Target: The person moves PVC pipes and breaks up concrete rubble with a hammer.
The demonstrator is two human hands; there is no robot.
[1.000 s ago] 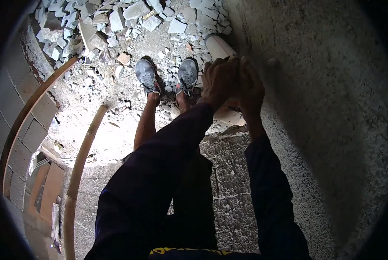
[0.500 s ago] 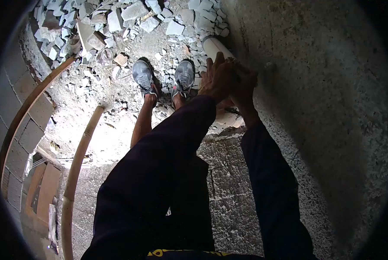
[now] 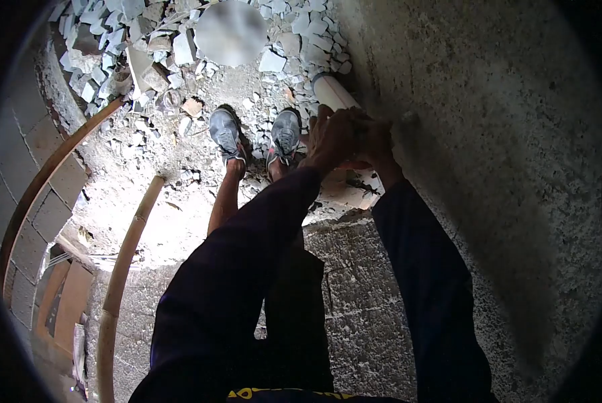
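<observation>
A white pipe (image 3: 334,93) with a dark rim at its far end slants up toward my hands, beside the concrete wall. My left hand (image 3: 333,136) is closed around the pipe near its upper end, its fingers lying over the side. Pressed close against it, my right hand (image 3: 376,142) has its fingers bent inward at the same end. Shadow and the hands themselves hide what the right fingers hold. Below the hands, partly covered, lies a pale broken slab (image 3: 346,193).
Broken rubble (image 3: 160,64) covers the ground ahead. Two grey shoes (image 3: 286,134) stand on gravel left of the pipe. A bamboo pole (image 3: 123,269) and a curved brown strip (image 3: 42,185) rise at left. A rough concrete wall (image 3: 482,134) fills the right side.
The whole view has shifted slightly, so things sit a little lower. My right hand's fingers have drawn in closer to the left hand. A blurred round patch now covers some rubble.
</observation>
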